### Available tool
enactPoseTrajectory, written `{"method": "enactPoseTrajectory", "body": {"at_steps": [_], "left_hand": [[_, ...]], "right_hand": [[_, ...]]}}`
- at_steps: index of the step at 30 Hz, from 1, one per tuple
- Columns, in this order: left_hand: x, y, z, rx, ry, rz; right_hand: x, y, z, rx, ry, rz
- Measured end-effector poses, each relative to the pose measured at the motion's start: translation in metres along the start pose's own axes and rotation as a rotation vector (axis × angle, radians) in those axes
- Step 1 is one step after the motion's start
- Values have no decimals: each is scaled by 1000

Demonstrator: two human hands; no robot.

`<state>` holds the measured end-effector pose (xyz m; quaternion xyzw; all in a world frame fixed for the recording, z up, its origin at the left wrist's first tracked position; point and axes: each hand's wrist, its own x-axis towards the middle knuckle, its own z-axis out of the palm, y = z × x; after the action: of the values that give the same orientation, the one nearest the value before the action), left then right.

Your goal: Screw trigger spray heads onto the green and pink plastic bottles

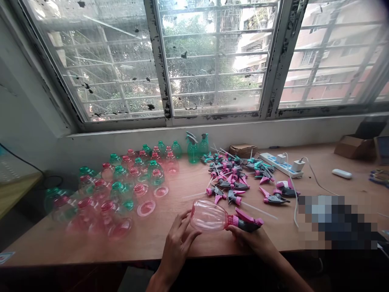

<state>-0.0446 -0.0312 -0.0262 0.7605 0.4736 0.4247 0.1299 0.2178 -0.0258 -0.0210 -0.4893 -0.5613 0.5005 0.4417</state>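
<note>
we hold a pink bottle (209, 215) on its side over the middle of the near edge of the table (146, 241), its base toward the left end and its neck toward the right. a spray head (249, 224) with a pink trigger and collar sits at the neck. our left hand (179, 239) pinches the rounded base between thumb and fingers. our right hand (251, 239) is curled under the spray head and neck, gripping them, with some of its fingers hidden from us.

toward the left end we see a crowd of upright pink bottles (109, 217) and green bottles (120, 192), all open at the neck, running from close to the near edge back toward the far one. at the middle of the far edge stand green spray bottles (193, 152) with dark heads. beyond our right hand lies a heap of loose spray heads (226, 185), pink, teal and black, with thin tubes. a power strip (278, 165) lies just beside the heap, and a cardboard box (354, 148) sits near the far right corner.
</note>
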Motion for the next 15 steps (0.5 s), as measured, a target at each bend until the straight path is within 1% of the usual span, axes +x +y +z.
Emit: {"method": "enactPoseTrajectory", "body": {"at_steps": [4,10,15], "left_hand": [[-3,-3,2,33,13,29],[-1,0,0,77,46,50],[-1,0,1,108,60,109]], "right_hand": [[0,1,0,12,7,28],[1,5,2,184,-21,-17],[3,9,1,108,9,-23]]}}
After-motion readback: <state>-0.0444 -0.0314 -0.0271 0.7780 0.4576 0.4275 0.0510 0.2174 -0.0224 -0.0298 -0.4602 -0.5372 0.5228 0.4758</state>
